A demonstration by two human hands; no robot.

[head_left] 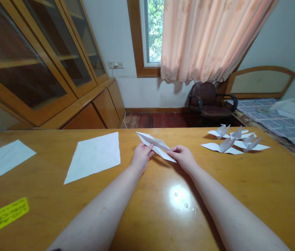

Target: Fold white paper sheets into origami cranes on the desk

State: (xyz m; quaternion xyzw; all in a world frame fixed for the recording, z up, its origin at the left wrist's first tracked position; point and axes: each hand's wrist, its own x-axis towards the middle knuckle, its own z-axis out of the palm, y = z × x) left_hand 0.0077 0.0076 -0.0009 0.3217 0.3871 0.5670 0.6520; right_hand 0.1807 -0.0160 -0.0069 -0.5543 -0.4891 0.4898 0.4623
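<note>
A long, narrow piece of folded white paper (154, 143) lies slanted on the wooden table (163, 209), pointed at both ends. My left hand (141, 157) pinches its near edge around the middle. My right hand (182, 157) pinches the lower right end. Both hands have their fingers closed on the paper. A flat white sheet (95, 156) lies to the left of my left hand.
Several finished folded paper figures (235, 142) sit at the table's right. Another white sheet (1, 160) and a yellow label (2, 217) lie at the left. Beyond the table are a wooden cabinet (45, 62), a dark office chair (210, 101) and a bed (278, 118).
</note>
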